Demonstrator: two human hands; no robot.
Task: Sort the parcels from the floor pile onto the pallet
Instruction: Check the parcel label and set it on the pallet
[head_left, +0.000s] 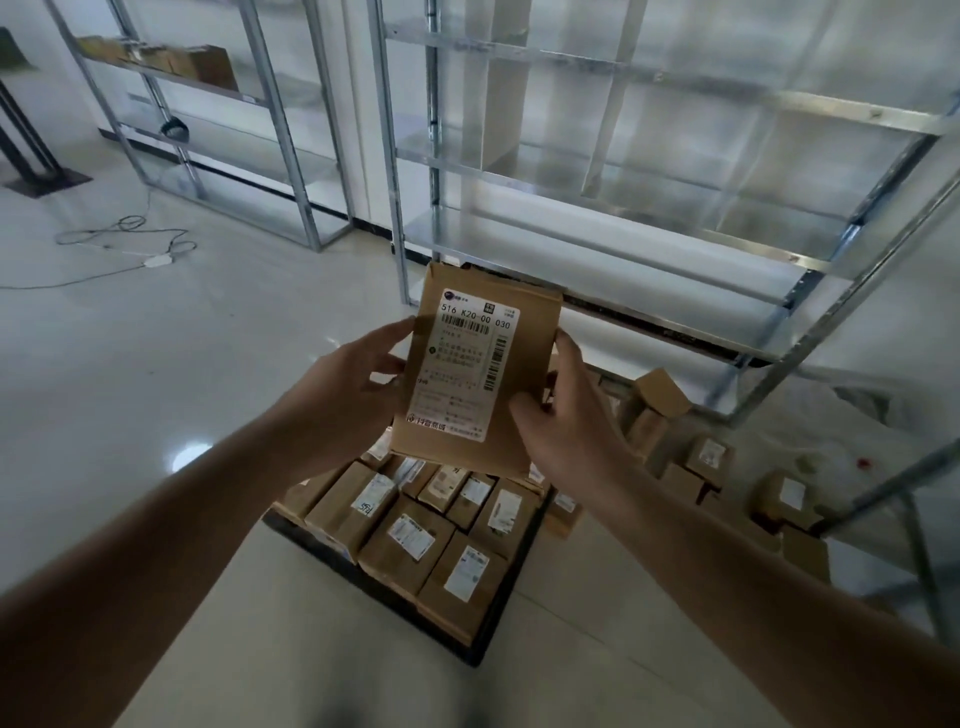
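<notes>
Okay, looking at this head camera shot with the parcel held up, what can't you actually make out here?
Head view, the only one:
- Held parcel: label's small print is blurred; only "516 K20 00 030" reads.
- Fingers of left hand and right hand behind the parcel: hidden by it.
- Pallet: far part hidden by the held parcel; top covered by boxes.
- Floor pile: dim, partly behind the right arm and shelf frame.

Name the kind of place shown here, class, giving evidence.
Probably a parcel storeroom or small warehouse: tall metal shelving, labelled cardboard parcels packed on a black pallet, and both hands holding a parcel with a shipping label.
</notes>
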